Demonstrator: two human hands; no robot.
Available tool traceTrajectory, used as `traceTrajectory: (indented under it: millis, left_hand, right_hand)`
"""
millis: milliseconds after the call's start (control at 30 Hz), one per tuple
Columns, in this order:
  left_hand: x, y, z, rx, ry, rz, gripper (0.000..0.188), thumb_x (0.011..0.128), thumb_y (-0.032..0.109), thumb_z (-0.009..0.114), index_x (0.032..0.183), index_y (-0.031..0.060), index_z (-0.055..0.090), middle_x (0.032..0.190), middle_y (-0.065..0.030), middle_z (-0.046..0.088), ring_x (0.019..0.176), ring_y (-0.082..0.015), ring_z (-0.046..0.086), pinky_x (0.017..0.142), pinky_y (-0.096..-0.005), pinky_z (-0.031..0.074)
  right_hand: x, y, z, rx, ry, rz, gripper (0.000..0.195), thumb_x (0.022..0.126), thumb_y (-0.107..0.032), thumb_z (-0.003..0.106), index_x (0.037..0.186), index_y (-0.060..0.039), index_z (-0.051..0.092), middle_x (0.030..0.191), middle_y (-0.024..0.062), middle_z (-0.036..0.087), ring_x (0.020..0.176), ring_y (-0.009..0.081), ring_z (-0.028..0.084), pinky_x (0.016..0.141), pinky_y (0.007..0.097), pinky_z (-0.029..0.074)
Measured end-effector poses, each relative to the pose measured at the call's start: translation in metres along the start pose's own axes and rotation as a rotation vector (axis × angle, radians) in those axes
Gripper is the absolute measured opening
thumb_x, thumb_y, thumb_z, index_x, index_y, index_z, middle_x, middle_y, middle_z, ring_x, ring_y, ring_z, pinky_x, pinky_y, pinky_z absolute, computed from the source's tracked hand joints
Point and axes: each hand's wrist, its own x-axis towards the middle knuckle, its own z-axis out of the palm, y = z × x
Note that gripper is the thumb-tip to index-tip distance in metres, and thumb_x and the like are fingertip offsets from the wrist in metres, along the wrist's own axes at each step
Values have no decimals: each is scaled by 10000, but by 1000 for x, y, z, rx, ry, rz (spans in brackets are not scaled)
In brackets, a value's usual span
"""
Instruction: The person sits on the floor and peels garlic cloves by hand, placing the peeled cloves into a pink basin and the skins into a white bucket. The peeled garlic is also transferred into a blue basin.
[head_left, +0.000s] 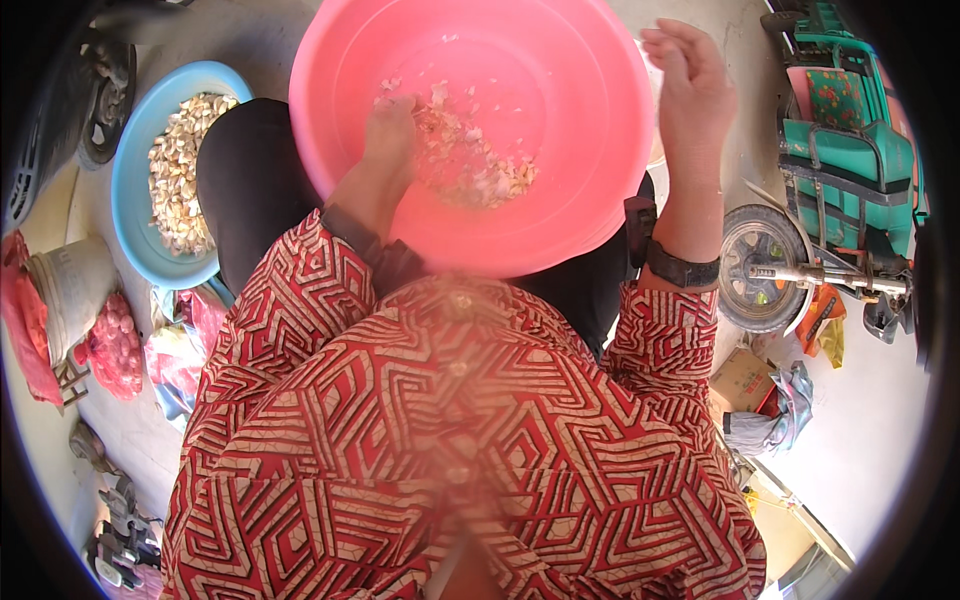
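A large pink plastic basin (592, 150) rests at my lap, with pale flakes like garlic skins and small pieces (487, 169) scattered over its bottom. My left hand (391, 131) is inside the basin, at the left edge of the flakes; its fingers are curled and blurred, and whether they hold anything is not clear. Outside the basin's right rim, my right hand (686, 67) is raised over a whitish container that is mostly hidden, its fingers bent and slightly blurred, with no object visible in them. Garlic cloves (180, 176) fill much of a blue basin (127, 180) beside my left knee.
A green three-wheeled vehicle (855, 161) stands at the right, its wheel (761, 266) near my right forearm. Below it are a cardboard box (742, 379) and bags. At the left are a whitish bucket (75, 292), a red mesh bag (116, 349) and plastic bags (180, 352).
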Motion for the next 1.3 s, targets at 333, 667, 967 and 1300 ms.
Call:
traceTrajectory:
  millis: [333, 667, 967, 1300]
  left_hand:
    - [-3, 2, 3, -52, 83, 128, 208, 924, 147, 525, 1075, 32, 610, 1011, -45, 659, 933, -140, 598, 793, -295, 453]
    - [-7, 4, 11, -71, 76, 111, 192, 928, 100, 502, 1072, 26, 605, 1008, -57, 658, 924, -139, 605, 800, -284, 470]
    - [-11, 7, 15, -104, 57, 103, 174, 933, 80, 494, 1054, 10, 598, 1009, -85, 655, 938, -171, 609, 823, -299, 488]
    - [-12, 8, 13, 58, -18, -38, 174, 930, 144, 527, 1056, 42, 589, 1031, -83, 642, 904, -184, 590, 767, -307, 474]
  right_hand:
    - [-71, 50, 135, -820, -1539, 232, 266, 806, -195, 686, 1015, -32, 687, 1065, 164, 688, 976, 344, 659, 833, 454, 512]
    - [-112, 44, 149, -771, -1690, 131, 426, 717, -347, 754, 1038, -71, 709, 1002, 131, 709, 927, 325, 686, 775, 447, 533]
    - [-132, 37, 174, -800, -1890, 191, 151, 690, -174, 686, 751, -36, 701, 748, 127, 675, 640, 260, 660, 556, 378, 481]
    - [-103, 33, 165, -415, -1509, 430, 183, 912, -106, 536, 1000, 14, 642, 796, 128, 679, 626, 246, 688, 572, 367, 538]
